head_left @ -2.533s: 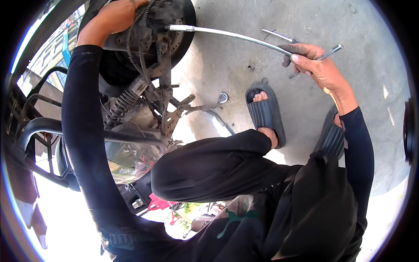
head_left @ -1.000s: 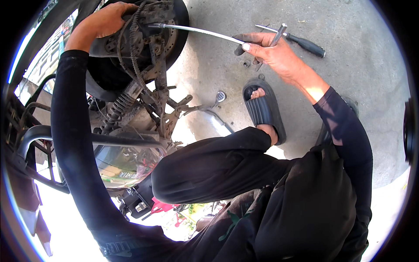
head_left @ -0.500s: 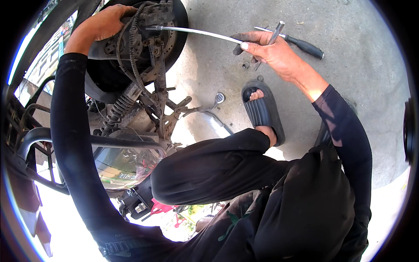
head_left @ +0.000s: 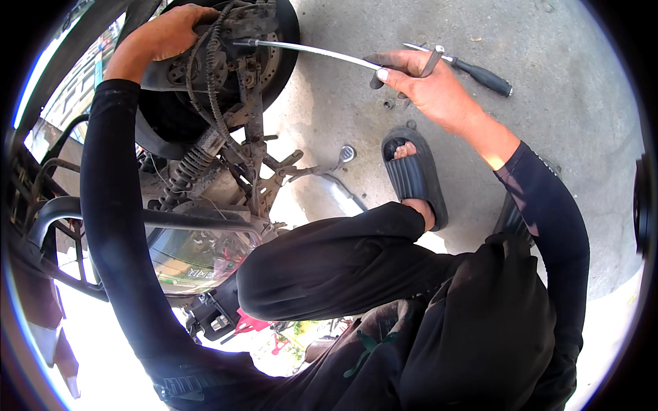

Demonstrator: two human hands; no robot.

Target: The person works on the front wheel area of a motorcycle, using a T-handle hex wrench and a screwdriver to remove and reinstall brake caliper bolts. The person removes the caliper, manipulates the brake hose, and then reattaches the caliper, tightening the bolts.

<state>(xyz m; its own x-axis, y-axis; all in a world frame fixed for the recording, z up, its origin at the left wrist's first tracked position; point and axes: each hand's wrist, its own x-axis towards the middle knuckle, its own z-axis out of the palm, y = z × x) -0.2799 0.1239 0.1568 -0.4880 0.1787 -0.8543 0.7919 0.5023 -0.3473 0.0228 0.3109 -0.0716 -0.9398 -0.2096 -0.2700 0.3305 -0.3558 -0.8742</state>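
Note:
At the upper left, my left hand (head_left: 164, 32) reaches onto the dirty wheel assembly (head_left: 241, 29). Its fingertips are hidden behind the parts there, so its grip cannot be made out. My right hand (head_left: 426, 83), over the concrete, pinches the far end of a thin silvery cable (head_left: 317, 51) between thumb and fingers. The cable runs in a slight bend to a dark metal end fitting (head_left: 245, 42) at the wheel assembly. A short metal bar (head_left: 432, 60) is also tucked across the fingers of this hand. The fingertips look blackened.
A black-handled screwdriver (head_left: 483, 77) lies on the ground past my right hand. A small nut-like part (head_left: 388, 104) and a ratchet wrench (head_left: 347, 153) lie nearer. A coil-spring shock absorber (head_left: 186, 171) and a black tubular bar (head_left: 175, 219) stand by my left arm. My sandalled foot (head_left: 415, 175) is below.
The view has shifted slightly. The metal bar in my right hand has tipped a little lower. Both hands keep their places, with the cable still pinched.

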